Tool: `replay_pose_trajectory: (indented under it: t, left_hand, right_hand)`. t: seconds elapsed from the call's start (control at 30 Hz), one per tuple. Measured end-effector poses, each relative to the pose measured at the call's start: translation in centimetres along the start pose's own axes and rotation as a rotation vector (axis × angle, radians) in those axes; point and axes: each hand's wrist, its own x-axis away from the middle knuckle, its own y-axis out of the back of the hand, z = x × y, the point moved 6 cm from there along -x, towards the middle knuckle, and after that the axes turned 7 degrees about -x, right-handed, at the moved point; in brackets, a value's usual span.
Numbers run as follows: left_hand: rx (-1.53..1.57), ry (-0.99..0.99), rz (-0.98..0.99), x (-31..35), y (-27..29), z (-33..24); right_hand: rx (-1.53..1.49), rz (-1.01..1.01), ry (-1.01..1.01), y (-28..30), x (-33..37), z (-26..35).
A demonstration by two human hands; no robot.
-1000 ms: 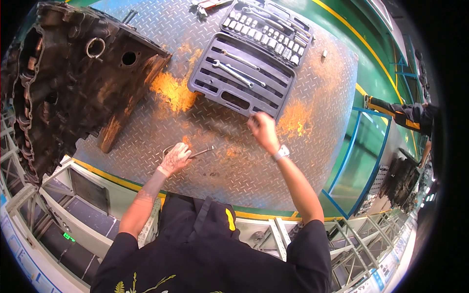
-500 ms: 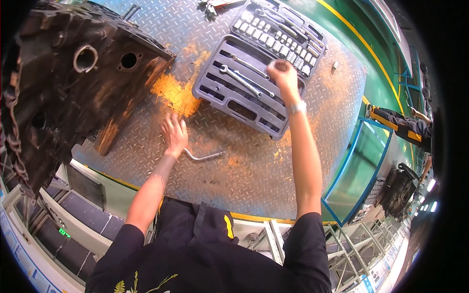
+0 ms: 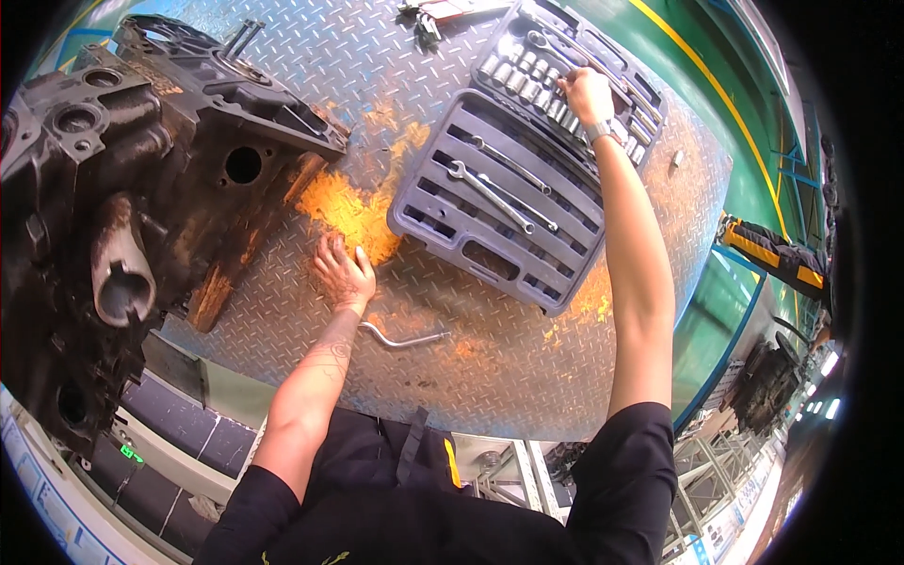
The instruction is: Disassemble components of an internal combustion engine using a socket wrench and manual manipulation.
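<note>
My left hand (image 3: 341, 273) lies on the metal plate with its fingers spread and holds nothing. Just below its wrist is a bent chrome bar (image 3: 410, 341), partly hidden by my forearm. Over at the far right, my right hand (image 3: 589, 96) reaches into the socket half of an open grey tool case (image 3: 443, 193). Its fingers are curled down among the chrome sockets (image 3: 516, 79); whatever they pinch is hidden. Combination wrenches (image 3: 494, 200) lie in the case's nearer half. Ratchets or long handles (image 3: 556, 47) line the far half.
A dark engine block (image 3: 202, 141) fills the left side, with a wooden beam (image 3: 226, 273) beneath it. One loose socket (image 3: 678, 159) stands on the plate right of the case. Metal tools (image 3: 438, 14) lie at the far edge. Another person's leg (image 3: 777, 250) shows at right.
My right hand has moved away from above the wrenches to the sockets, farther off and to the right. The left hand stays flat on the plate. The whole view has shifted.
</note>
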Motion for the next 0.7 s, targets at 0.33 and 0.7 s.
replay_pose_trajectory:
  t: [0.33, 0.7]
  left_hand:
    - [0.015, 0.004, -0.023, -0.4, 0.3, -0.1]
    - [0.026, -0.038, -0.054, 0.1, 0.4, -1.7]
  right_hand:
    - [0.002, 0.173, 0.325, -3.8, -5.3, 9.8]
    - [-0.182, 0.029, 0.193, -5.5, -7.2, 5.3]
